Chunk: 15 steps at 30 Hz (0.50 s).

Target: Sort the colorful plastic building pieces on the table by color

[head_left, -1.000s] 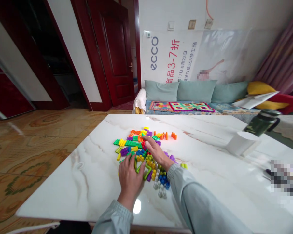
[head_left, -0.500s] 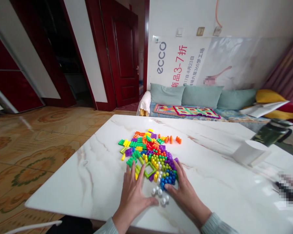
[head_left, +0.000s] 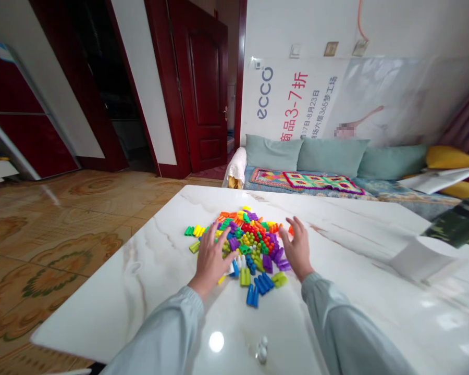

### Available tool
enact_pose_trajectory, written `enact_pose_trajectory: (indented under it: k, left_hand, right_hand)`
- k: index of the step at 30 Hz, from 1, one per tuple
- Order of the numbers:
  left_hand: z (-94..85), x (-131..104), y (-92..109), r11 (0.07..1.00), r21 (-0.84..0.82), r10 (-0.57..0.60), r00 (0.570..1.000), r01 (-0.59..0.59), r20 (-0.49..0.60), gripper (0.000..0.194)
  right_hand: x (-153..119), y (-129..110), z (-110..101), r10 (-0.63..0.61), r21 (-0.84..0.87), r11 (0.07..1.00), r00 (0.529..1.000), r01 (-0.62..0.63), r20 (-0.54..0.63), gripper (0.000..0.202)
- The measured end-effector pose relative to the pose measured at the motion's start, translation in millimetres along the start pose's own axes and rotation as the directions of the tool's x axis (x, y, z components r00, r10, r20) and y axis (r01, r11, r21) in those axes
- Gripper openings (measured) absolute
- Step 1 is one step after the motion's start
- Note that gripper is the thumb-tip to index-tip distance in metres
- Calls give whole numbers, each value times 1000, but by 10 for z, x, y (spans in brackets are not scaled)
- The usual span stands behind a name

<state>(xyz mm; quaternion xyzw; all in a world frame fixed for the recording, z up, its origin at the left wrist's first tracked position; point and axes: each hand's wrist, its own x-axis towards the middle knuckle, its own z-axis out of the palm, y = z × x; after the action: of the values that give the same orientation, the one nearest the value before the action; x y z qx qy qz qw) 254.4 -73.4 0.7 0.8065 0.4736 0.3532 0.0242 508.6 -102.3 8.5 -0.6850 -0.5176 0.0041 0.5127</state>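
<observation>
A heap of colourful plastic building pieces point(head_left: 254, 239) lies on the white marbled table, in red, orange, yellow, green, purple and blue. At its left side my left hand point(head_left: 213, 258) is spread, its fingertips over the outer pieces. My right hand point(head_left: 298, 247) is at the right side, fingers apart and curved near an orange piece. Between my wrists, blue pieces point(head_left: 252, 296) and light green pieces point(head_left: 279, 279) lie at the near side of the heap. A few small white pieces point(head_left: 261, 350) sit apart, closer to me.
The table point(head_left: 148, 302) has its left edge above a patterned tile floor point(head_left: 82, 219). To the right stand a white box-like object point(head_left: 420, 260) and a camouflage-patterned flask point(head_left: 459, 224). Behind the table is a sofa with green cushions point(head_left: 330, 156).
Both hands have moved forward, to the sides of the heap. The pieces have shifted, with blue and green ones now at the front. White pieces appear nearer me. The view has turned slightly left.
</observation>
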Motion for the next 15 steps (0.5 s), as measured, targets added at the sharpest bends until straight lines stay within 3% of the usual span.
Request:
enact_pose_trajectory:
  k: [1, 3, 5, 7, 9, 12, 15]
  left_hand:
    - [11, 126, -94, 994, 64, -88, 996, 88, -9, 69]
    - [54, 345, -284, 955, 117, -274, 962, 272, 0, 82]
    - [131, 499, -435, 907, 70, -419, 906, 415, 63, 87]
    - [230, 580, -507, 885, -2, -461, 878, 465, 125, 84]
    - [329, 606, -486, 907, -69, -400, 903, 414, 160, 75]
    - [409, 615, -332, 948, -194, -217, 957, 254, 191, 58]
    - [302, 609, -153, 937, -321, -76, 978, 137, 195, 50]
  right_hand:
    - [161, 149, -19, 146, -63, 987, 989, -145, 17, 54]
    - [394, 399, -29, 248, -83, 966, 968, -243, 48, 59]
    - [503, 549, 17, 290, -63, 957, 951, -285, 108, 58]
    - [514, 585, 124, 305, -21, 952, 936, -306, 176, 57]
    - [471, 518, 269, 283, 59, 950, 927, -306, 247, 60]
    - [374, 264, 446, 203, 225, 930, 918, -289, 341, 72]
    - [254, -68, 411, 133, 357, 891, 912, -281, 388, 76]
